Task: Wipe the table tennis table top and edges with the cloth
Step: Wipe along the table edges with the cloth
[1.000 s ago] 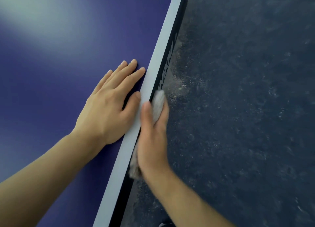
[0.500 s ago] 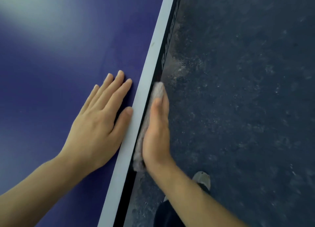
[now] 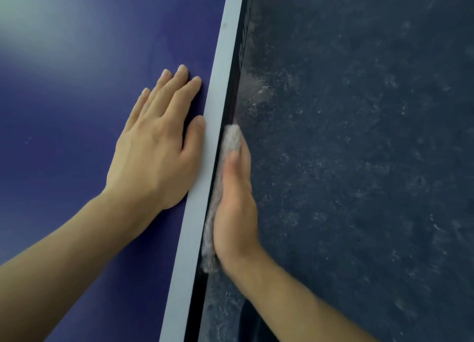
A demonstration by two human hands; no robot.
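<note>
The blue table tennis table top (image 3: 77,110) fills the left half, bordered by a white line (image 3: 213,126) and a black side edge (image 3: 237,67) with lettering. My left hand (image 3: 156,149) lies flat and open on the blue top, thumb touching the white line. My right hand (image 3: 234,203) presses a folded grey cloth (image 3: 230,138) against the black side edge. The cloth shows above my fingertips and along the palm down to the wrist; its middle is hidden by the hand.
A dark, dusty, scuffed floor (image 3: 359,162) fills the right half beside the table. A pale dust patch (image 3: 259,87) lies on the floor close to the table edge.
My right hand has slid the cloth along the black side edge, and my left hand has shifted along the top with it. The shoe seen half a second ago is out of view.
</note>
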